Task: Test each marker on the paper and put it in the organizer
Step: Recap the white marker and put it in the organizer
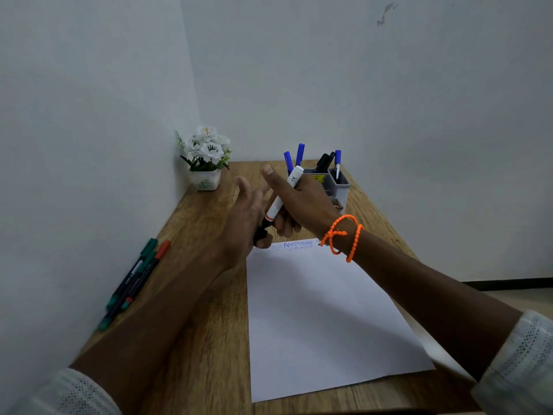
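Pale walls meet in a corner behind your wooden worktop (206, 339), with a potted white flower (206, 158) at upper left of centre. Your right hand (302, 202) grips a white marker (284, 194) above the far edge of the paper (314, 319), fingers curled round the barrel, thumb raised. Your left hand (250, 217) has its upper fingers spread, while its lower fingers seem to pinch the marker's black cap (261, 233); blur hides whether the cap is on or off.

The grey organizer (338, 187) stands just behind your right hand, already holding blue and black markers (300, 154). Your knuckles sit close to it, so a sharp tug on the cap could knock it over. A loose cap could also slip from that light pinch and roll off. If the tip is bare, it may streak your fingers. Three untested pens (134, 280) lie along the left edge, near the wall; a sweeping forearm could push them off.
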